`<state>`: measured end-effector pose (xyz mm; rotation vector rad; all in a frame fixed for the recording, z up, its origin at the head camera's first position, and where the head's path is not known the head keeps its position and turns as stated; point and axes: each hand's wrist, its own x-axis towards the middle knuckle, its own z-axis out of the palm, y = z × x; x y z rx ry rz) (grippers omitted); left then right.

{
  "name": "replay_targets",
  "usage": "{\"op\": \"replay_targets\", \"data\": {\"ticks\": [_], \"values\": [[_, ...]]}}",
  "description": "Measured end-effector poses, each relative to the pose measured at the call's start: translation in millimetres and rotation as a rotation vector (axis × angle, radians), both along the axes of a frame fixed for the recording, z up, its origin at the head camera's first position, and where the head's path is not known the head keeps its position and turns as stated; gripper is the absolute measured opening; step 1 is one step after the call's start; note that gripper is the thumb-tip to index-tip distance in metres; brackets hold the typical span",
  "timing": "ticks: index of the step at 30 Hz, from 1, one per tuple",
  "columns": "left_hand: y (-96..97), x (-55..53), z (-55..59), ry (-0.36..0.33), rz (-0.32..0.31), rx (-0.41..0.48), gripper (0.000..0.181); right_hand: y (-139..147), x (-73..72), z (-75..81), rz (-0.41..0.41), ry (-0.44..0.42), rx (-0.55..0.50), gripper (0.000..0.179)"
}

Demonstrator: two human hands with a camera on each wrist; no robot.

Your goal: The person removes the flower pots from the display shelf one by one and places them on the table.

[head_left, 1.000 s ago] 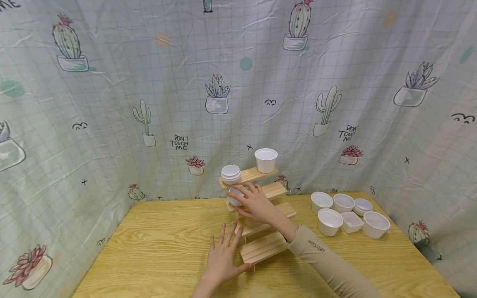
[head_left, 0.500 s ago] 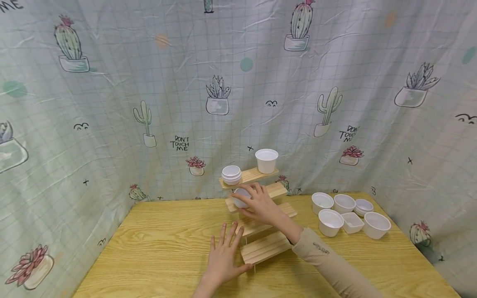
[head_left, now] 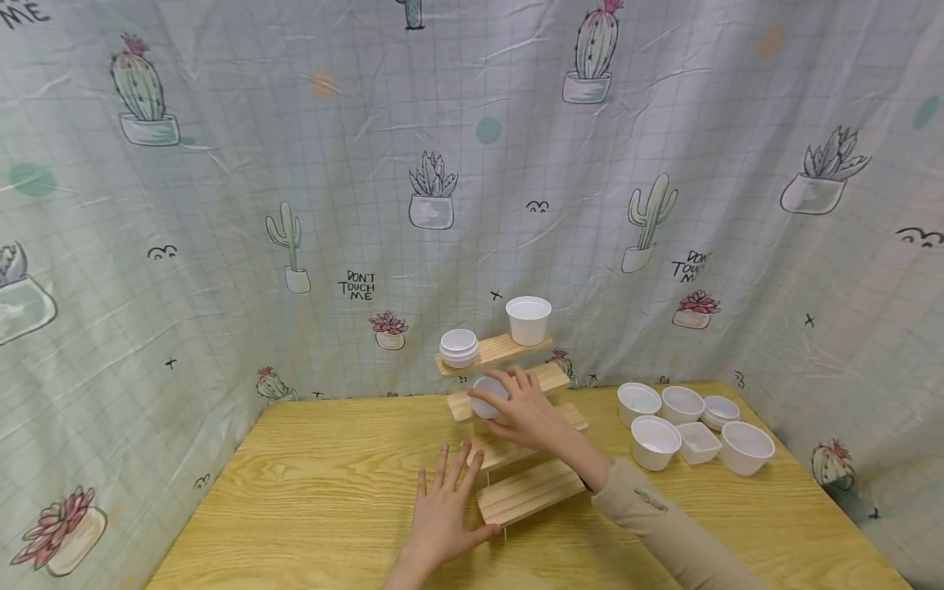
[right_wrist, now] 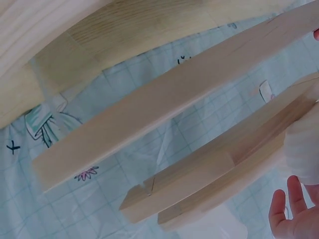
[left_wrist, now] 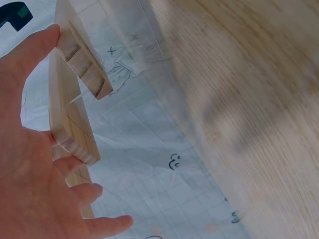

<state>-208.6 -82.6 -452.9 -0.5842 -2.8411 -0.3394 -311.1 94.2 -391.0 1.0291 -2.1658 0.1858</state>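
Note:
A stepped wooden rack [head_left: 529, 492] with several slats stands on the table. On its second slat from the top, my right hand [head_left: 529, 416] holds a small round white plastic cup [head_left: 487, 397] between thumb and fingers. The right wrist view catches that cup [right_wrist: 303, 149] at its right edge, with fingertips against it. My left hand [head_left: 442, 518] spreads its fingers along the rack's left side. In the left wrist view, the left thumb [left_wrist: 42, 42] touches one slat's end. The top slat bears a ridged white jar [head_left: 459, 351] on the left and a taller white cup [head_left: 528, 323] on the right.
To the right on the wooden table [head_left: 310, 492] stand several white tubs [head_left: 655, 447], one of them a square dish [head_left: 697, 444]. A cactus-print curtain [head_left: 354, 164] hangs close behind the rack and along both sides.
My right hand has slid the white cup rightward along the second slat from its left end. The left hand stays in place at the rack's side.

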Motion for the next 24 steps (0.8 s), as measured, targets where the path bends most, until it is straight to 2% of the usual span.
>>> {"op": "replay_targets", "data": {"ticks": [9,16,24], "values": [[-0.5,1.4,1.7,0.032,-0.013,0.012,0.093,14,7.7,-1.4,0.008,-0.002,-0.022,0.055],[-0.2,1.8,1.4,0.008,0.001,0.005,0.094,25,19.3,-3.4,0.034,-0.011,-0.038,0.056],[0.2,0.0,0.0,0.033,-0.001,-0.006,0.095,38,30.6,-7.3,0.038,0.034,-0.033,0.056]]}}
